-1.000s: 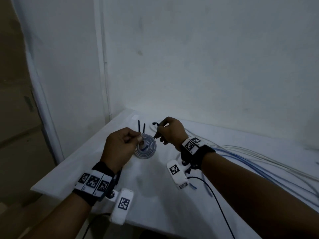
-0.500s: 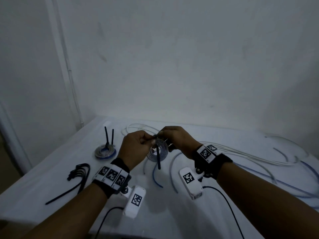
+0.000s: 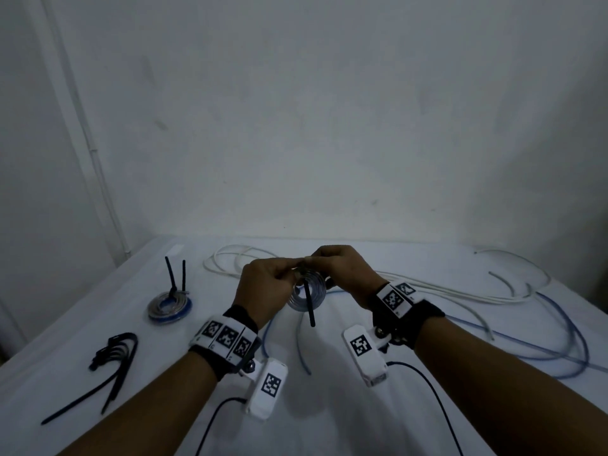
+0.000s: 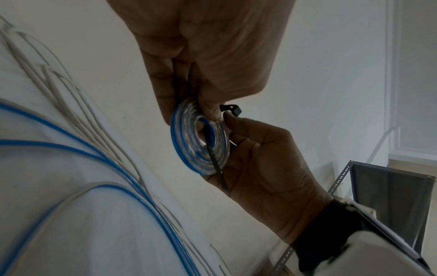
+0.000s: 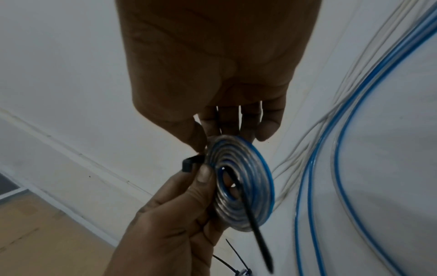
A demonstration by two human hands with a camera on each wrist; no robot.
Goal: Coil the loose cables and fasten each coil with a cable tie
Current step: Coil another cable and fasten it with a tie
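**Both hands on the coil, tie threaded through its middle**

I hold a small flat coil (image 3: 307, 292) of clear-and-blue cable up above the white table (image 3: 329, 406), between my two hands. My left hand (image 3: 263, 291) pinches the coil's rim with thumb and fingers curled round it; my right hand (image 3: 345, 274) grips the opposite side, fingers behind the coil and thumb at the front. A black cable tie (image 5: 250, 209) passes through the coil's centre hole, its tail hanging down across the windings, its square head (image 4: 232, 109) sticking out at the top edge just beside my fingertips. On the table to my left lies a finished coil (image 3: 169, 306) with two tie tails standing up, and nearer me a bunch of spare ties (image 3: 112, 360). Loose white and blue cables (image 3: 493, 307) sprawl across the right side.
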